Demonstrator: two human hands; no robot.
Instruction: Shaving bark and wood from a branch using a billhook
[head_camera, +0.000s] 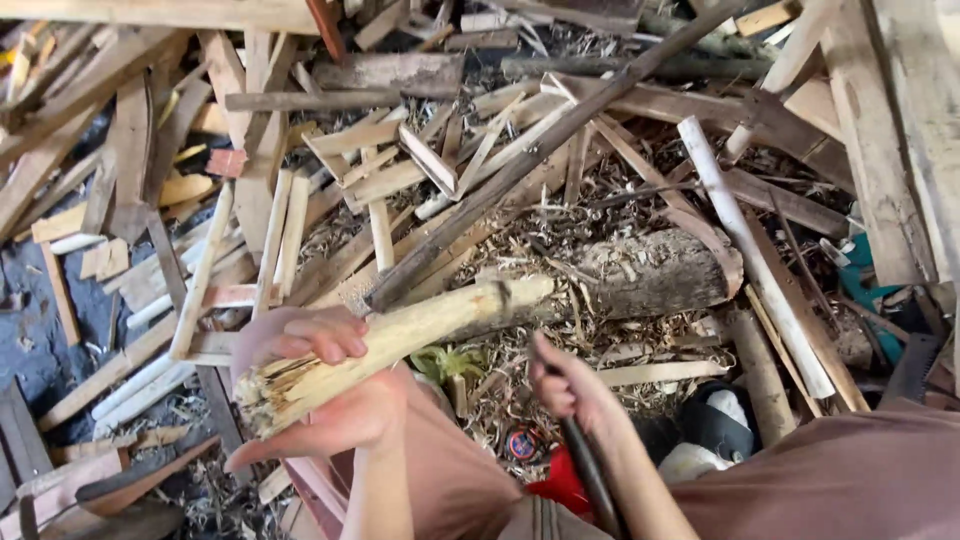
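Note:
My left hand (315, 385) grips a pale, roughly carved wooden stick (420, 330) near its splintered lower end, and holds it slanting up to the right. The stick's far tip rests against a thick bark-covered log (650, 270). My right hand (570, 385) is closed around the dark handle of a tool (590, 470) that runs down towards my body. The tool's working end is hidden behind the hand and blurred. Both hands are above my knees in brown cloth.
Heaps of scrap boards and slats (380, 160) cover the ground all around. A long dark pole (560, 130) crosses diagonally, and a white pole (750, 250) lies at the right. Wood shavings (520, 250) litter the middle. A saw blade (915, 365) lies far right.

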